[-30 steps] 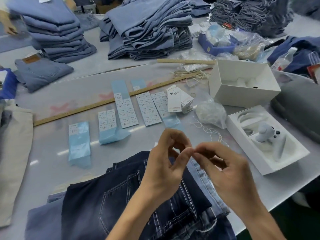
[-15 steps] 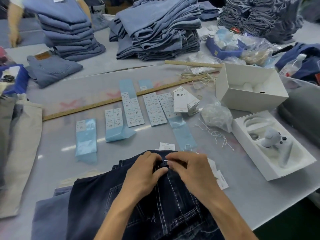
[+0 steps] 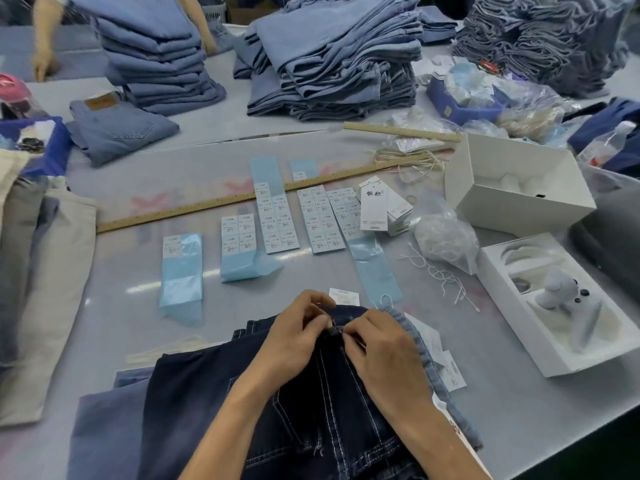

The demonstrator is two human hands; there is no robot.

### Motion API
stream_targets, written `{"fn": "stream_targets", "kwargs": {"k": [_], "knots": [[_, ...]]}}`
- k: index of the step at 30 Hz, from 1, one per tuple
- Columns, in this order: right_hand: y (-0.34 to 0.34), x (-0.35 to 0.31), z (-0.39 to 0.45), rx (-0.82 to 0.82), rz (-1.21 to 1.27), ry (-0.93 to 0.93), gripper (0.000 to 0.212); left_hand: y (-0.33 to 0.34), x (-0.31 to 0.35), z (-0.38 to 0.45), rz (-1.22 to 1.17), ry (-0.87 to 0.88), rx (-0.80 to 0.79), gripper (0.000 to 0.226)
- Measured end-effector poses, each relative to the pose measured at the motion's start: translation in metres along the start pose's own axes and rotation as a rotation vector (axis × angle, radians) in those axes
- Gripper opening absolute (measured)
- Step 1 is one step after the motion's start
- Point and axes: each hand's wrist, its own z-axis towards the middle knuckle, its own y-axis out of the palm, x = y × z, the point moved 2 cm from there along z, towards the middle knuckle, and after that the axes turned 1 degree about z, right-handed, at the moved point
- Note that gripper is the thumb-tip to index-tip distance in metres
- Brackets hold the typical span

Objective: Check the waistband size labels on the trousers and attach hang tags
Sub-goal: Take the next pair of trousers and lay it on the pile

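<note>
Now your left hand [image 3: 294, 337] and right hand [image 3: 384, 358] meet on waistband of dark jeans [image 3: 277, 403], at 6 o'clock of table [image 3: 519, 410]. Fingertips of both pinch small metal part at waistband middle; what exactly, cannot tell. Hang tags [image 3: 382, 207] stacked at 1 o'clock. Sticker sheets [image 3: 277, 216] at 12 o'clock, beside wooden ruler [image 3: 207, 207].

Both hands [image 3: 298, 336] pinch together (fingers [image 3: 320, 322] curled).
</note>
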Motion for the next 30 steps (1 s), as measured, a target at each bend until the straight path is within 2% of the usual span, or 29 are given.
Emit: {"fn": "stream_targets", "kwargs": {"k": [2, 4, 9, 13, 17, 21, 23, 26, 30], "knots": [[0.003, -0.001, 0.002, 0.051, -0.037, -0.048, 0.009, -0.007, -0.002, 0.003, -0.089, -0.065, -0.017, 0.026], [0.008, -0.002, 0.003, 0.085, -0.065, -0.099, 0.012, -0.013, -0.001, 0.007, -0.082, -0.133, -0.086, 0.022], [0.015, 0.003, 0.001, 0.119, -0.127, -0.144, 0.016, -0.014, 0.01, 0.02, 0.145, -0.174, -0.265, 0.023], [0.017, 0.003, 0.003, 0.11, -0.145, -0.17, 0.019, -0.01, 0.009, 0.025, 0.307, -0.154, -0.317, 0.025], [0.016, 0.004, 0.004, 0.083, -0.116, -0.125, 0.024, -0.009, 0.002, 0.025, 0.373, -0.102, -0.267, 0.021], [0.012, 0.001, 0.006, 0.049, -0.084, -0.071, 0.025, -0.008, -0.005, 0.016, 0.294, -0.044, -0.169, 0.019], [0.009, -0.005, 0.007, -0.01, -0.144, -0.063, 0.022, -0.007, -0.005, 0.011, 0.251, -0.018, -0.125, 0.02], [0.003, -0.015, 0.001, -0.1, -0.214, -0.078, 0.012, -0.008, -0.005, 0.008, 0.151, -0.031, -0.072, 0.018], [-0.006, -0.016, -0.017, -0.161, -0.141, -0.043, 0.021, -0.008, -0.007, 0.007, 0.072, -0.077, -0.03, 0.014]]}}
